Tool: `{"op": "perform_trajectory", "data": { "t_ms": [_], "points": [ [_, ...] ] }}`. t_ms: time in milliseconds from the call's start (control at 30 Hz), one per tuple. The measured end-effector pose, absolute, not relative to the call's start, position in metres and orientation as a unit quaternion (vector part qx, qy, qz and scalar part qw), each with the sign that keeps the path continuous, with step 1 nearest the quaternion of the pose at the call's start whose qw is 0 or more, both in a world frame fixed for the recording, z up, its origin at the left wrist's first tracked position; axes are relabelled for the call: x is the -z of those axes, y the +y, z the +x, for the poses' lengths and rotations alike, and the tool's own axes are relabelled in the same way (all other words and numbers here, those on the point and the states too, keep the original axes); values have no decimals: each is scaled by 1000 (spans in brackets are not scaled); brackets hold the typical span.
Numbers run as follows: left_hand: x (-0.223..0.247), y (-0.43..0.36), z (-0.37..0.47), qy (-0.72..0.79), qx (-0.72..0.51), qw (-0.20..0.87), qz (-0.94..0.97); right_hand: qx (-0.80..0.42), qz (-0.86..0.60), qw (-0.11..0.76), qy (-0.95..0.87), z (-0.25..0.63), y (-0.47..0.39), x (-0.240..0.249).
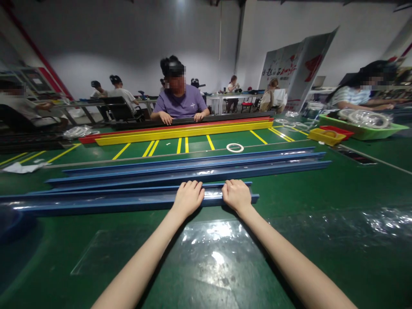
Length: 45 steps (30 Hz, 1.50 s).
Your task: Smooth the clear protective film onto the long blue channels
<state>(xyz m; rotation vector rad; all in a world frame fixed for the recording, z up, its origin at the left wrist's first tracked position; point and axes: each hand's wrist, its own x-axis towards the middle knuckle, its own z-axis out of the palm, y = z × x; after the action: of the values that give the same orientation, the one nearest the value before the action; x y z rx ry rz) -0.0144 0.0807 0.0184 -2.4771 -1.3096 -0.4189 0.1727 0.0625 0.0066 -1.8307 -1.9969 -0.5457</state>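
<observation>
Nearest blue channel (128, 201) under left fingers (192, 185), right fingers (232, 184); both curled, gripping it.

grey wall (122, 38) behind black chair (118, 108)

A ring (234, 147) lies behind the nearest channels (206, 173).

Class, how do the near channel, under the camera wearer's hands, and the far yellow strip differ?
The near channel is blue; the far strip is bright yellow. The left hand and right hand grip the near channel; neither touches the far strip. The near channel reaches the picture's left edge, while both ends of the far strip show. Both are long and lie on the green table.
</observation>
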Motion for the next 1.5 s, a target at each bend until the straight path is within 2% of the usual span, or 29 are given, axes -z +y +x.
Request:
{"op": "perform_trajectory", "data": {
  "t_ms": [333, 733, 967, 1233, 1500],
  "points": [
    [-1, 74, -4, -515, 246, 134, -810, 168, -648, 253, -698, 174, 64, 2],
    [2, 70, -1, -526, 251, 152, -798, 190, -622, 233, -723, 178, 57, 0],
    [0, 59, 6, -571, 254, 121, -771, 140, -590, 205, -768, 196, 50, -5],
    [8, 36, 0, -543, 250, 121, -792, 91, -582, 183, -788, 206, 43, -11],
    [1, 25, -3, -524, 229, 89, -816, 76, -568, 270, -774, 210, 22, -25]
  ]
}}
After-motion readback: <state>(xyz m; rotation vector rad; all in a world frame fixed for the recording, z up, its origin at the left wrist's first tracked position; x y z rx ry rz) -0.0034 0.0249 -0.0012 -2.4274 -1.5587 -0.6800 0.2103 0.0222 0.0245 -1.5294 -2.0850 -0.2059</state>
